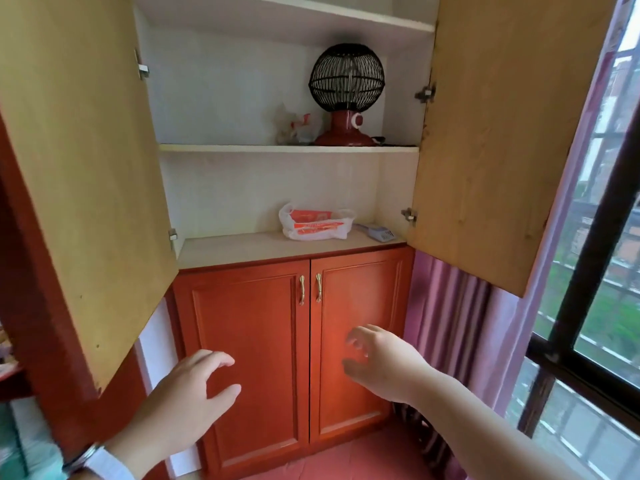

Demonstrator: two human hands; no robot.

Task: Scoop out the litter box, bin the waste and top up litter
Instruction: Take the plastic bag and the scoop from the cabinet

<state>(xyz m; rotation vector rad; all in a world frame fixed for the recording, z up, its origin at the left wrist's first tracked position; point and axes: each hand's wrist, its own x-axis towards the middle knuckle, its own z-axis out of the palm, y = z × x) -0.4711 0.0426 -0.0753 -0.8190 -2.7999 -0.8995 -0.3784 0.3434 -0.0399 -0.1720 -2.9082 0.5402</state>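
A pale blue litter scoop [378, 234] lies on the lower open shelf [242, 247] of a tall cupboard, at its right end. Beside it, to the left, sits a white plastic bag with orange print [317, 223]. My left hand [187, 386] and my right hand [377, 358] hang in the air in front of the red lower cupboard doors [294, 341], well below the shelf. Both hold nothing and their fingers are loosely spread. No litter box or bin is in view.
Both upper cupboard doors stand wide open, left [76, 168] and right [495, 133]. A black wire-cage heater on a red base [346, 95] and a crumpled bag [294, 128] sit on the upper shelf. A purple curtain [450, 323] and a window [595, 271] are on the right.
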